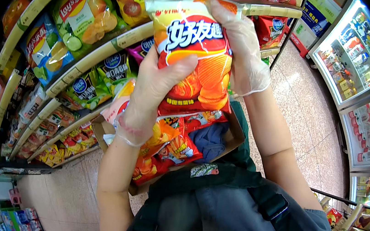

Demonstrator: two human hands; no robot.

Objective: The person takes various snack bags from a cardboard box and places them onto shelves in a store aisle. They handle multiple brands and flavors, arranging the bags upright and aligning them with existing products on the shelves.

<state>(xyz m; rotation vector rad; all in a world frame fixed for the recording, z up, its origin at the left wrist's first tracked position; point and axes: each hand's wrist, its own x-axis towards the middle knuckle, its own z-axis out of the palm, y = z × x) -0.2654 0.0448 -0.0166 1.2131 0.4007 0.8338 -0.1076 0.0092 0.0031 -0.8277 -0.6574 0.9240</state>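
Note:
Both my hands wear clear thin gloves and hold one bag of potato chips point(193, 63), orange and red with a pale top, upright in front of the shelves. My left hand point(153, 88) grips its left side, thumb across the front. My right hand point(240, 44) holds the upper right corner, fingers partly behind the bag. Beneath the bag is an open cardboard box point(234, 135) against my front. Inside lie several red and orange snack bags point(178, 149) and a bunched dark blue cloth point(209, 141).
Tiered shelves point(79, 72) of chip bags curve along the left and far side; a green chip bag point(84, 15) and a blue one point(45, 47) stand there. Lit glass-door drink coolers point(356, 53) line the right across a speckled tile floor point(298, 115). Another snack rack point(346, 227) is at lower right.

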